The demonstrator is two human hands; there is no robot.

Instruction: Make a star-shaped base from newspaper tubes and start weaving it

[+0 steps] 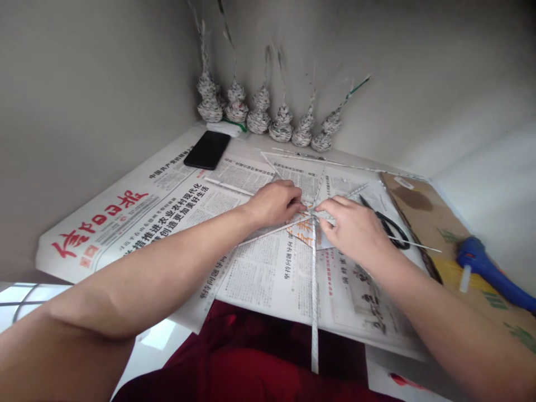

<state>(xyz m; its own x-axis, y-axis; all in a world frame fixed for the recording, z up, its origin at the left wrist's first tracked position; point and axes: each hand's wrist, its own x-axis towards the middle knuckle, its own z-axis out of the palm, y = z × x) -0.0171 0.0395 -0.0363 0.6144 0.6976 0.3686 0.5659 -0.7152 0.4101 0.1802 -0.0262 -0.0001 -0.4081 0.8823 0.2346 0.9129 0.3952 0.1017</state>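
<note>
Thin rolled newspaper sticks cross at one point in front of me and spread outward like a star. One long stick (pixel 314 301) runs from the crossing toward me, past the table's front edge. My left hand (pixel 276 202) is closed at the left of the crossing, its fingertips pinching the sticks there. From the other side, my right hand (pixel 352 226) has thumb and forefinger closed in on the same crossing. The fingers partly cover the crossing, so how the sticks interlace is hard to see. Newspaper sheets (pixel 255 282) lie flat underneath.
Several woven paper gourds (pixel 258 111) stand along the wall, stems upward. A black phone (pixel 207 149) lies back left. Black-handled scissors (pixel 393 229) rest beside my right hand, near a cardboard sheet (pixel 412 206) and a blue glue gun (pixel 488 271). More paper sticks (pixel 355 165) lie toward the back.
</note>
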